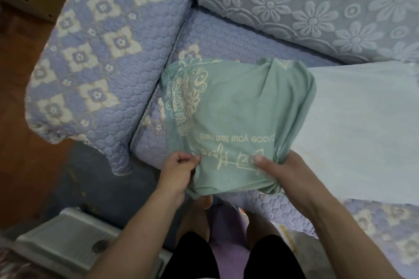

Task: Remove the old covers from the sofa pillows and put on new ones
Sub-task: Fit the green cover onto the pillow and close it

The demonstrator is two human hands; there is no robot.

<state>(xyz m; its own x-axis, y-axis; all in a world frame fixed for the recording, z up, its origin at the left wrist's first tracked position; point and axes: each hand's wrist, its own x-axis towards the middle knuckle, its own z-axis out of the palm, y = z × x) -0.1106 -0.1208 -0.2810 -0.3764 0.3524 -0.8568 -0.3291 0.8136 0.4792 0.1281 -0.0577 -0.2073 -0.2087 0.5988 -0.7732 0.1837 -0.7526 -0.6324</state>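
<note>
The green cover (238, 115), bunched over a pillow, is kept at the sofa seat's (226, 36) front edge. Its near hem is pinched by the left hand (181, 165) and gripped, fingers curled, by the right hand (278, 172), probably so it can be pulled along.

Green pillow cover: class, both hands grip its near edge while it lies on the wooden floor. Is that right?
Not quite. Both the left hand and right hand do grip the green pillow cover, but the head view shows it lying on the quilted sofa seat, not the floor.
</note>
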